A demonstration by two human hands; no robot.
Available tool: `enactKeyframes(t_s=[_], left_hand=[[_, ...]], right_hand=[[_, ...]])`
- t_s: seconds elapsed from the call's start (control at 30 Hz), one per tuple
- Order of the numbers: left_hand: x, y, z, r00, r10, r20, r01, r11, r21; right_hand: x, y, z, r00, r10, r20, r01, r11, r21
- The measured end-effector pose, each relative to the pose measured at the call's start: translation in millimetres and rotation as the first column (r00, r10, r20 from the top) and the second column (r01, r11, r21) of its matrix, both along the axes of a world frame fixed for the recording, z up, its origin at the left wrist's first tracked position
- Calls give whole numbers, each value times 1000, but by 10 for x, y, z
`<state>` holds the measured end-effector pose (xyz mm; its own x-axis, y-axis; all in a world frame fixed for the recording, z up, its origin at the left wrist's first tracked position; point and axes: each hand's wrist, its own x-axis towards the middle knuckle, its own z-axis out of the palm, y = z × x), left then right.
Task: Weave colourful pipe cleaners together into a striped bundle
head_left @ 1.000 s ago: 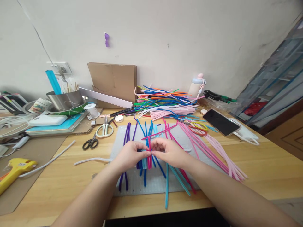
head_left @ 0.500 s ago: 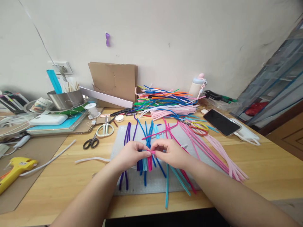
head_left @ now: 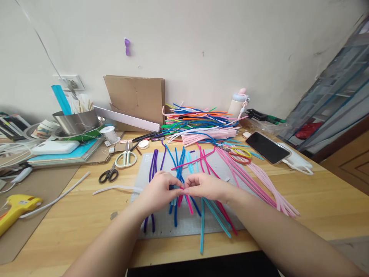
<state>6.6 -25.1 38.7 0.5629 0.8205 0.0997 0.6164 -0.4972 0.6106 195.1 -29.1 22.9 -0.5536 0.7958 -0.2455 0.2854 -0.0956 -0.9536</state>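
Note:
My left hand (head_left: 163,191) and my right hand (head_left: 206,187) meet fingertip to fingertip over a grey cutting mat (head_left: 184,230). Both pinch a bright pink pipe cleaner (head_left: 189,206), whose end hangs below the fingers. My left fingers partly hide a bunch of blue and light-blue pieces beneath them. Dark purple pipe cleaners (head_left: 152,165) lie left of my left hand. Blue ones (head_left: 180,161) stretch out behind the fingertips. Teal strands (head_left: 202,231) and deep pink ones (head_left: 226,217) come out below my right hand.
A heap of coloured pipe cleaners (head_left: 201,123) lies by the wall. Light pink strands (head_left: 268,188) and a phone (head_left: 268,147) are at the right. White-handled scissors (head_left: 126,158), black-handled scissors (head_left: 108,176) and a yellow glue gun (head_left: 19,207) lie left. A bottle (head_left: 238,104) stands behind.
The pink piece's end now hangs down, slanting to the right, below my fingertips. My hands have drawn together, and the whole view has shifted slightly.

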Motion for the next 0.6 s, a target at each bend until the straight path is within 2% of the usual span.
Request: enactKeyframes(t_s=[0.27,0.43,0.6], left_hand=[[-20,2,12,1000,15,8,-15,1000,-18],[-16,-1,36,1000,-19,-2,19,999,37],[-2,-6,32,999,-36,-37,39,995,89]], right_hand=[[20,25,5,996,21,-82,-24,999,-44],[1,5,82,995,-26,-98,14,992,-123],[-23,9,52,994,-27,-110,14,993,-117]])
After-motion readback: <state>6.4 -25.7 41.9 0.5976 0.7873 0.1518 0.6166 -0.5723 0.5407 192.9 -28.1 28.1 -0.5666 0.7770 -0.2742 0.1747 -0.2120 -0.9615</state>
